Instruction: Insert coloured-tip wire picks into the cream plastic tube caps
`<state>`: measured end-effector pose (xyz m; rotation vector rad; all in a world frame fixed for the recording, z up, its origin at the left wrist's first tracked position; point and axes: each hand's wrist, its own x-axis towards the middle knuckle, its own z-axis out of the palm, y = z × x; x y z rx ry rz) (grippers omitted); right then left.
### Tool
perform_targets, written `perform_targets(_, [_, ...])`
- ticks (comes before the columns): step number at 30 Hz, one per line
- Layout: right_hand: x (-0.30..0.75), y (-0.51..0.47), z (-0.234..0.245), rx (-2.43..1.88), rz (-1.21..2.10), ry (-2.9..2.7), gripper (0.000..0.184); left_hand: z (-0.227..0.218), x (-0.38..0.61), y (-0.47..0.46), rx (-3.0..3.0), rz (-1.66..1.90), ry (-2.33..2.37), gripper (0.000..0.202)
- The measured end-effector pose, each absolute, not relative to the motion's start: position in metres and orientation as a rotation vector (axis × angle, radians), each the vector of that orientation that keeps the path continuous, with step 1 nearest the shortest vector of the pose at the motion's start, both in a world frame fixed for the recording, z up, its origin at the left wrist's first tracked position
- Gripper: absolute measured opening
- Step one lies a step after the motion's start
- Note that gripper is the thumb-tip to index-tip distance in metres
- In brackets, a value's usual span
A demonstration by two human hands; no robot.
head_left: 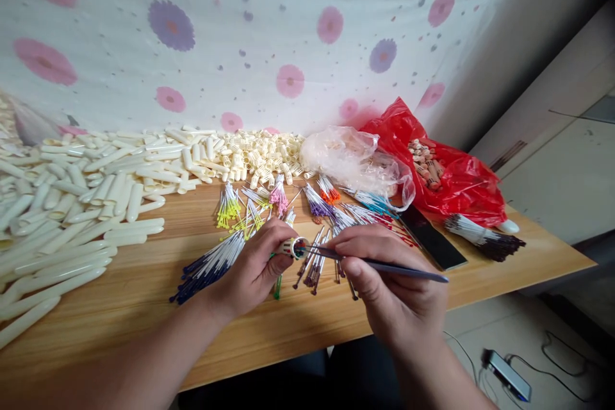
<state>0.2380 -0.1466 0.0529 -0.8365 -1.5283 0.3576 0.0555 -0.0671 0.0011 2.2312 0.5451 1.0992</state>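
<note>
While left hand (254,269) grips slotted tube (287,247), right hand (403,295) holding tweezers (413,272) at its mouth

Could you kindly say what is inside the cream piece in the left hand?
Small coloured parts show in the open end of the cream piece; its wall hides the rest.

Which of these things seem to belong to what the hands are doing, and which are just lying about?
Seemingly part of the work:
- slotted cream piece, in the left hand
- tweezers, in the right hand
- probably the colour-tipped sticks and pile of similar cream pieces

Apparently just lying about:
- flat black slab
- device on the floor, among cables
</note>
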Motion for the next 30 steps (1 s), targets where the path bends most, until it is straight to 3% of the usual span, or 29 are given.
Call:
perform_targets(16, [0.228, -0.145, 0.055, -0.808, 0.398, -1.659, 0.014, 0.003, 0.055, -0.070, 2.289, 0.975, 0.465, 0.026])
perform_targets(30, [0.240, -0.153, 0.064, -0.841, 0.361, -1.609, 0.016, 0.007, 0.055, -0.071, 2.154, 0.919, 0.475, 0.036])
